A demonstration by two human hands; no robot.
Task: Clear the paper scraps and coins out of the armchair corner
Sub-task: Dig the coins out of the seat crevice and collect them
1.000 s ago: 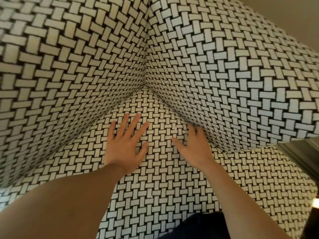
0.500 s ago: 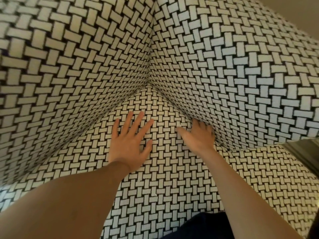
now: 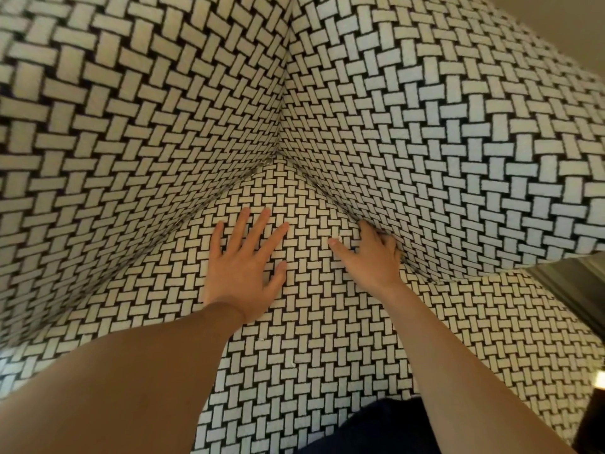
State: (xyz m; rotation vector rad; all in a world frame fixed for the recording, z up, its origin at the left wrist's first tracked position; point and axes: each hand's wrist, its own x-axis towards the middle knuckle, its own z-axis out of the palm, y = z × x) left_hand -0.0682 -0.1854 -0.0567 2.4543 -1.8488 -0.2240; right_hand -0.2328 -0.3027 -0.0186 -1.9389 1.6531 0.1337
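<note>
The armchair has a black-and-white basket-weave cover, and its seat cushion [image 3: 314, 322] meets the back and the right arm at the corner [image 3: 281, 155]. My left hand [image 3: 242, 267] lies flat on the seat with its fingers spread. My right hand [image 3: 370, 260] sits at the seam under the right arm. Its fingers are bent into the gap with the tips hidden, and the thumb points left. A tiny white paper scrap [image 3: 337, 239] lies at the thumb tip. Small pale bits [image 3: 263, 162] show in the seam near the corner. I see no coins.
The chair back [image 3: 131, 109] rises on the left and the padded right arm [image 3: 458, 142] overhangs the seat. Dark clothing [image 3: 376, 427] shows at the bottom edge. Floor and a dark object [image 3: 586, 296] lie past the arm on the right.
My right hand has slid toward the right arm and its fingers have gone into the seam. My left hand has stayed flat on the seat.
</note>
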